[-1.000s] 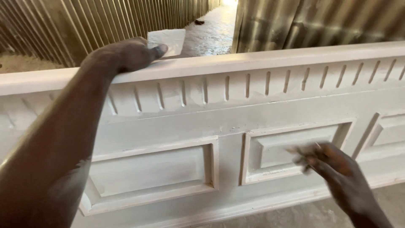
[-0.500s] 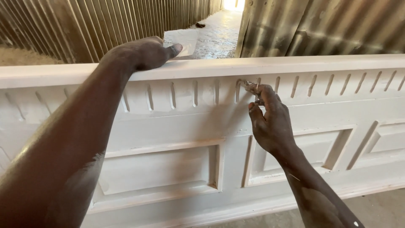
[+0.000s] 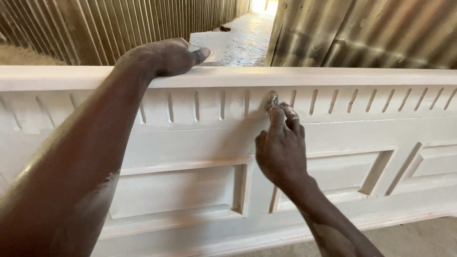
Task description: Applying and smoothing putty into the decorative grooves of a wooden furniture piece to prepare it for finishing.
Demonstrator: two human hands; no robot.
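1. White-painted carved wooden panel (image 3: 204,138), standing on edge and filling the view from 9 o'clock to 3 o'clock; row of short vertical flutes (image 3: 221,104) under the top rail, recessed rectangular panels (image 3: 181,190) below.
2. Right hand (image 3: 281,147) at the centre, raised against the fluted band, fingertips (image 3: 272,107) pinched narrowly together and pressed into one flute just right of centre. Whitish smears on the fingertips; cannot tell whether a small scrap of something sits between them or only paste.
3. Left hand (image 3: 164,57) at 11 o'clock, draped palm-down over the top rail (image 3: 333,76), thumb pointing toward 3 o'clock, fingers curled over the far edge and out of sight. Loose resting hold on the rail, nothing else in the hand.
4. Left forearm (image 3: 76,166) running from 7 o'clock up to the rail, dusted with white near the elbow.
5. Right forearm (image 3: 328,223) coming in from 5 o'clock, also streaked pale.
6. Behind the panel, at 12 o'clock, a pale flat slab (image 3: 214,43) lying on wet-looking concrete ground (image 3: 247,38).
7. Corrugated metal sheeting (image 3: 95,24) at 10 o'clock and more corrugated sheeting (image 3: 371,33) at 2 o'clock, with a bright gap between them at the top.
8. Bare grey floor (image 3: 419,238) at 4 o'clock, below the panel's lower edge.
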